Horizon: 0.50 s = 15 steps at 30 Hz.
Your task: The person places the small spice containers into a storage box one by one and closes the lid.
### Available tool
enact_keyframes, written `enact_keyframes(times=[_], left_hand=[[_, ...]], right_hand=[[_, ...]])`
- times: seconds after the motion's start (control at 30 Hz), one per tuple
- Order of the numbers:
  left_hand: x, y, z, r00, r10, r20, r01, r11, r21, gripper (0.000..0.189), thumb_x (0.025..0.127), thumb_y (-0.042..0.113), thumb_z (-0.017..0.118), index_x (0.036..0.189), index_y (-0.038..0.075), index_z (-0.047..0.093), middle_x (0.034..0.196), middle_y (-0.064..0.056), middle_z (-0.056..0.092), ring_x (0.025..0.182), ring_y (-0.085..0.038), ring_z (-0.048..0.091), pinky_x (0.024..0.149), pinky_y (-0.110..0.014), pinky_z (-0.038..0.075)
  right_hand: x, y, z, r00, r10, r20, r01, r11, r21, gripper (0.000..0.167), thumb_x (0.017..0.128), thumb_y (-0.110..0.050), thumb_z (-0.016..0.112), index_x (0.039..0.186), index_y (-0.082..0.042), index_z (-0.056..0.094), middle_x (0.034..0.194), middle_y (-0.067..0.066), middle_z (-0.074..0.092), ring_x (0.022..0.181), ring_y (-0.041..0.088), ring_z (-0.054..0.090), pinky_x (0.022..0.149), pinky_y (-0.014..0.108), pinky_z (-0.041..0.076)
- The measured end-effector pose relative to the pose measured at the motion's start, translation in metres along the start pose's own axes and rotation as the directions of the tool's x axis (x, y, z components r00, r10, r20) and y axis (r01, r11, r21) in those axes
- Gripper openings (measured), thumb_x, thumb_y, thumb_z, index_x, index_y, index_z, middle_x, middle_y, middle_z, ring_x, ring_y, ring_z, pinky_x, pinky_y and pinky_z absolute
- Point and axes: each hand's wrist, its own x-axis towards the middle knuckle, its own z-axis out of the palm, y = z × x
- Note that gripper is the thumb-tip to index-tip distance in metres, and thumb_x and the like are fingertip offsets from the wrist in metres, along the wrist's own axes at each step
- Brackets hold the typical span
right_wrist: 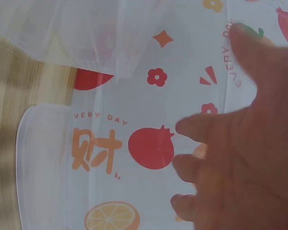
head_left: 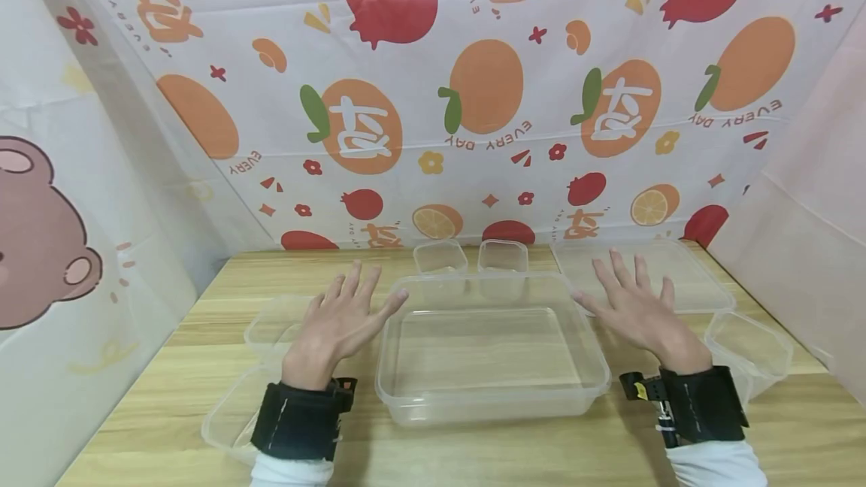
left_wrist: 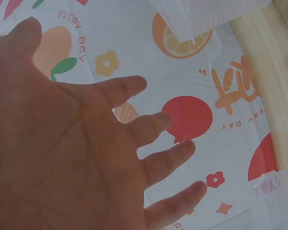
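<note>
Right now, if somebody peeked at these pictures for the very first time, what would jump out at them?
Probably the loud fruit-print cloth hanging behind the wooden table, covered in oranges and pomegranates. Next, the two spread hands: the left hand and right hand hover on either side of the big clear plastic container in the middle. Smaller clear tubs stand behind it.

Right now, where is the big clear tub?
In the head view the big tub sits mid-table between the left hand and right hand, with two small cups behind it.
</note>
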Motion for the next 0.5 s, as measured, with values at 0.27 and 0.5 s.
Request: enact_keyframes(times=[0.27,0.5], left_hand=[[0.0035,0.0002,0.0027,0.977,0.129,-0.169,-0.115,0.989,0.091,0.079,0.096,0.067,0.036,0.149,0.009,0.041,0.146,-0.022,0.047,0.132,-0.043,0.047,0.105,-0.062,0.035],[0.0055,0.001,0.0039,0.943,0.188,-0.273,-0.155,0.978,0.139,0.072,0.093,0.064,0.05,0.138,0.008,0.056,0.129,-0.017,0.064,0.104,-0.036,0.066,0.083,-0.05,0.053]], right_hand=[[-0.0001,0.0009,-0.003,0.984,-0.092,-0.15,0.089,0.996,-0.025,0.073,0.097,-0.04,0.056,0.15,0.003,0.031,0.157,0.033,0.015,0.14,0.058,0.015,0.106,0.072,0.022],[-0.0008,0.0005,-0.0018,0.972,-0.109,-0.208,0.103,0.994,-0.041,0.064,0.094,-0.028,0.063,0.145,0.003,0.04,0.153,0.034,0.027,0.136,0.055,0.031,0.101,0.069,0.033]])
